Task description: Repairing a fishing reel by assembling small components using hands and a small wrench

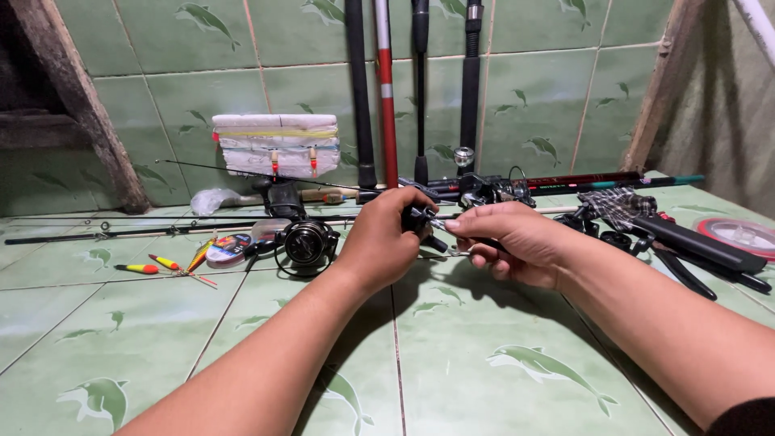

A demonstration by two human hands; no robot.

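Left hand (379,242) fisted; right hand (508,242) pinching (both forearms extended forward).

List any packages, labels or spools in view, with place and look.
Line spool: floor, left of the black reel; round, clear with a multicolour label.
Red spool: far right floor; round, red rim, pale centre.
Foam block: against the wall; white, wound with line.
No screens.
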